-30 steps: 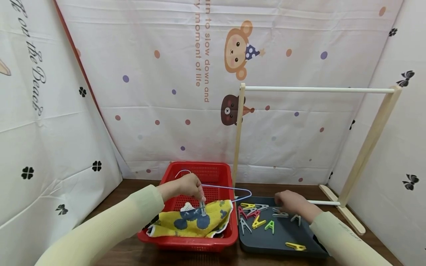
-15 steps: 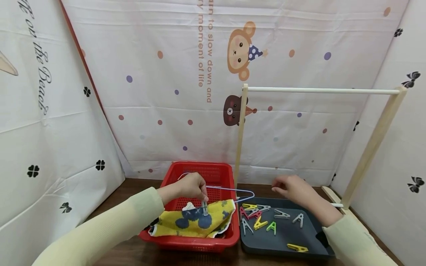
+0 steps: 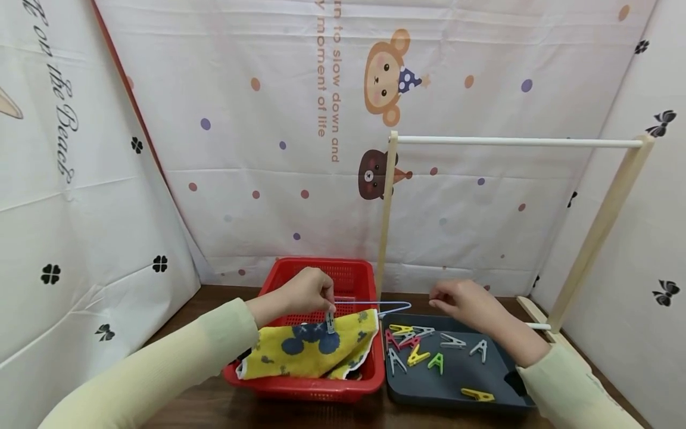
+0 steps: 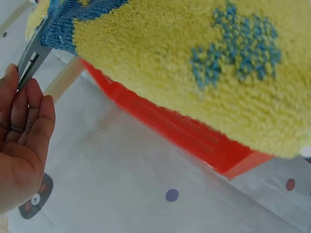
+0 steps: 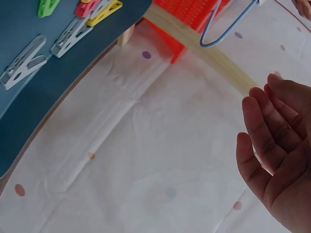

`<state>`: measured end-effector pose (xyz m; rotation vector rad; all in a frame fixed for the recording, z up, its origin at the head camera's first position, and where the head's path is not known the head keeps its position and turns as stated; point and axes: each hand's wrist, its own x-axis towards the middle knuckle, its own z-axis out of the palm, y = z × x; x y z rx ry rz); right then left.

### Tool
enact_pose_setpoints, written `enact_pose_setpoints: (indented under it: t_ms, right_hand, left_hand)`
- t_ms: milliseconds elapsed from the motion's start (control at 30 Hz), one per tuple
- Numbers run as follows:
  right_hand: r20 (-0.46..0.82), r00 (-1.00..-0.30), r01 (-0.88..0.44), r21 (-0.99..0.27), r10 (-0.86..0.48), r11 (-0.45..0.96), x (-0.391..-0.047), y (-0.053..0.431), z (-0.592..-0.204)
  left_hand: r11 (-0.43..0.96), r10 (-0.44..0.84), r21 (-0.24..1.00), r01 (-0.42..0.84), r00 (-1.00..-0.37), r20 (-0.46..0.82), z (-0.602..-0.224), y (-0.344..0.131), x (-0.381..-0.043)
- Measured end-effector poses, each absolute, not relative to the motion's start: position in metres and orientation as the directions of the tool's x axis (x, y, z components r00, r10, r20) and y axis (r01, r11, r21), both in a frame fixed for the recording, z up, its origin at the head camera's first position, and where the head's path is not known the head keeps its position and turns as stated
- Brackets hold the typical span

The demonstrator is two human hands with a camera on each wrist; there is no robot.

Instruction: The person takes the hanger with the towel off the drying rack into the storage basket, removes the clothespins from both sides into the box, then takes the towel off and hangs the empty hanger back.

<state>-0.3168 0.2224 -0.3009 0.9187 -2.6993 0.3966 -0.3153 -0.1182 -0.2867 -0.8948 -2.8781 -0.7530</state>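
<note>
My left hand pinches a grey clothespin between thumb and fingers over the red basket. That clothespin bites on the upper edge of a yellow towel with blue mouse-head shapes. In the left wrist view the clothespin sits on a blue patch of the towel. A light-blue hanger pokes out past the towel's right corner; the towel hides its lower part. My right hand hovers above the dark tray's far edge, holding nothing, fingers loosely curled in the right wrist view.
The dark tray right of the basket carries several loose clothespins, among them a green one and a yellow one. Behind it stands a wooden rack with a white top bar. A printed cloth backs the table.
My right hand has lifted away from the clothespins in the tray and then drifted slightly left. My left hand has risen a little, drawing the towel's upper edge and hanger up.
</note>
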Motion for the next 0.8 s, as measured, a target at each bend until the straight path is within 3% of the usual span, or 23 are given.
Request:
enact_pose_setpoints:
  t_ms: [800]
  right_hand:
    - [0.379, -0.735, -0.649, -0.154, -0.562, 0.745, -0.309, 0.208, -0.294]
  left_hand:
    - [0.745, 0.554, 0.294, 0.599, -0.801, 0.228, -0.263, -0.113, -0.304]
